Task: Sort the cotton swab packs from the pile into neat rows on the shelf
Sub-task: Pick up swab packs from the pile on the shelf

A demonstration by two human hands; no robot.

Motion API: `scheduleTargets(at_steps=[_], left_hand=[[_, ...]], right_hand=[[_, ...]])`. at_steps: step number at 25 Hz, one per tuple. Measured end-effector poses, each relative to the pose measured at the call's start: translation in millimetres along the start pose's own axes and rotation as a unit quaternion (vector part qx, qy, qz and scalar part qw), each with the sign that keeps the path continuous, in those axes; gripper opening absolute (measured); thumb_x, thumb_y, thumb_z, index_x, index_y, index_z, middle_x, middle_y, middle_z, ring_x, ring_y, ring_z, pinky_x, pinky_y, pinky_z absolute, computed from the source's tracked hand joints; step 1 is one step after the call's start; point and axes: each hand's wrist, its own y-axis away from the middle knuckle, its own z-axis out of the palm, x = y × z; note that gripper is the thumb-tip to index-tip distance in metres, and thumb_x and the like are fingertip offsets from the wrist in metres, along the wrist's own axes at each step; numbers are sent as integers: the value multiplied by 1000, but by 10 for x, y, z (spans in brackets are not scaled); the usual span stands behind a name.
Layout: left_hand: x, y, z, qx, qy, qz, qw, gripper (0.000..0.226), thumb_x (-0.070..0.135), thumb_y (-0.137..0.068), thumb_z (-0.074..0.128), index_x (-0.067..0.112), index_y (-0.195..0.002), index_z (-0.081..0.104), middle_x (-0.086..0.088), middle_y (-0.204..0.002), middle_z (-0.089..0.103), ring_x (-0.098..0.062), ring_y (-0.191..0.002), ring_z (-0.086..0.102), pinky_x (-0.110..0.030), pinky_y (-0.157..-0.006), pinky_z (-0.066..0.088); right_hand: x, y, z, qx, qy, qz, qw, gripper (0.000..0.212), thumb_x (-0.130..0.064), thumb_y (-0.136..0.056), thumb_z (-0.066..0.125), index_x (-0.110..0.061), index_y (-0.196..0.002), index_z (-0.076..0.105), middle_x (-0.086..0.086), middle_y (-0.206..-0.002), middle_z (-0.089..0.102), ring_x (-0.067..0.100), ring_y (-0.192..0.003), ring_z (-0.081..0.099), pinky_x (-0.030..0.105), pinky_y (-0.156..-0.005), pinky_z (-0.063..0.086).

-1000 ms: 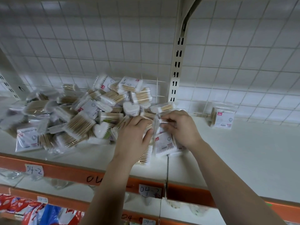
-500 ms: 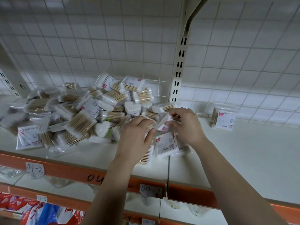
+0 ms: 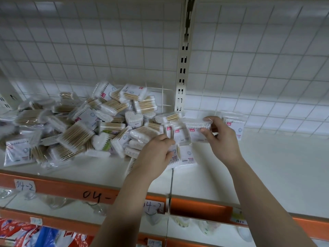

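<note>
A loose pile of cotton swab packs (image 3: pixel 76 132) covers the left half of the white shelf (image 3: pixel 267 168). My right hand (image 3: pixel 222 139) pinches a clear pack of white-tipped swabs (image 3: pixel 196 131) by its top edge, lifted just above the shelf at the pile's right end. My left hand (image 3: pixel 154 154) lies on the pile's right edge, its fingers curled on packs lying there (image 3: pixel 187 154). One pack (image 3: pixel 234 127) stands alone against the back grid, just right of my right hand.
A white wire grid backs the shelf, with a slotted upright post (image 3: pixel 183 72) in the middle. The orange front rail (image 3: pixel 71 189) carries handwritten labels. Lower shelves hold clear bags and red-blue packets (image 3: pixel 26 234).
My right hand has lifted a swab pack out of the pile and carried it right, toward the lone standing pack. My left hand stays on the pile's edge.
</note>
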Motion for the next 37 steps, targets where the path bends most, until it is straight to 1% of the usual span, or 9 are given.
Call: scheduleTargets(at_steps=[6, 9, 12, 16, 22, 26, 29, 33, 37], left_hand=[[43, -48, 114, -71, 15, -45, 996, 45, 25, -95, 53, 17, -139, 44, 1, -139, 42, -16, -118, 50, -35, -104, 38], [84, -68, 141, -106, -25, -54, 993, 54, 33, -97, 48, 18, -146, 32, -2, -151, 30, -22, -140, 24, -38, -114, 23], [116, -101, 167, -130, -33, -76, 988, 61, 39, -96, 47, 19, -149, 24, -4, -157, 19, -26, -145, 9, -44, -117, 16], [114, -144, 222, -124, -27, -86, 988, 66, 46, -91, 53, 17, -146, 31, -5, -150, 29, -25, -139, 24, -42, -111, 27], [160, -125, 205, -96, 26, -100, 990, 59, 45, -84, 64, 16, -131, 44, 1, -126, 38, -19, -120, 38, -39, -101, 38], [215, -150, 184, -66, 25, -83, 994, 50, 43, -78, 72, 17, -114, 49, 3, -110, 45, -17, -106, 45, -33, -87, 42], [239, -155, 179, -45, 41, -80, 995, 47, 40, -74, 76, 18, -105, 49, 4, -104, 48, -14, -97, 47, -27, -74, 37], [248, -144, 155, -22, 56, -73, 996, 55, 41, -72, 77, 18, -116, 54, 7, -104, 48, -13, -96, 47, -28, -74, 34], [390, -154, 76, 17, 42, -48, 998, 51, 47, -71, 77, 23, -113, 60, 5, -101, 62, -17, -93, 56, -36, -79, 47]], right_hand=[[175, 133, -154, 9, 5, 28, 1000, 25, -26, -88, 63, -19, -112, 59, -17, -87, 60, -4, -83, 56, 10, -70, 43], [246, 161, -225, 16, 7, 38, 999, 25, -25, -89, 63, -16, -112, 58, -11, -92, 63, 5, -85, 59, 24, -73, 48], [297, 179, -290, 17, 6, 43, 999, 24, -23, -89, 62, -16, -112, 58, -11, -93, 64, 5, -86, 60, 26, -74, 49], [347, 213, -357, 13, 5, 40, 999, 21, -23, -89, 62, -15, -108, 58, -16, -91, 63, 2, -85, 60, 32, -74, 52], [429, 230, -437, 6, -9, 53, 999, 20, -25, -89, 62, -19, -107, 57, -10, -92, 65, 15, -83, 64, 44, -75, 53], [439, 222, -515, 5, -10, 51, 999, 19, -24, -89, 63, -19, -106, 58, -13, -89, 64, 17, -78, 65, 36, -74, 53], [461, 213, -554, 7, -6, 49, 999, 19, -23, -89, 63, -18, -107, 58, -16, -87, 62, 15, -79, 65, 28, -72, 51], [495, 214, -573, 7, -19, 47, 999, 15, -22, -89, 63, -22, -103, 57, -18, -85, 62, 6, -77, 62, 19, -68, 48], [508, 215, -618, 5, -23, 40, 999, 16, -20, -90, 61, -26, -104, 57, -11, -83, 64, 8, -71, 58, 16, -66, 45]])
